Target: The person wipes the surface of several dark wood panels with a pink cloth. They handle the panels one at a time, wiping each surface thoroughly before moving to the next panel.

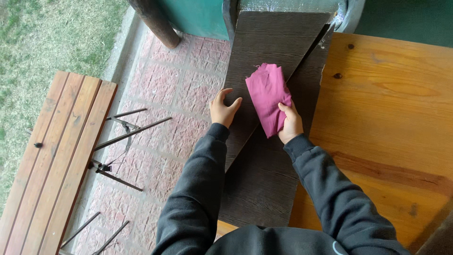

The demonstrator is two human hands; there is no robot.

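A dark brown wooden board [264,42] lies slanted over another dark board [264,179] at the left edge of an orange wooden table [391,108]. My right hand [291,123] grips a folded magenta cloth [267,97] and presses it flat on the upper board. My left hand [223,109] rests on the left edge of that same board, fingers curled over it. Both arms wear dark grey sleeves.
A folded wooden slat table or bench [56,156] with metal legs [125,134] lies on the pink brick paving [174,89] at left. Grass [52,33] lies beyond it. A round post [155,21] and a teal wall [200,16] stand at the top.
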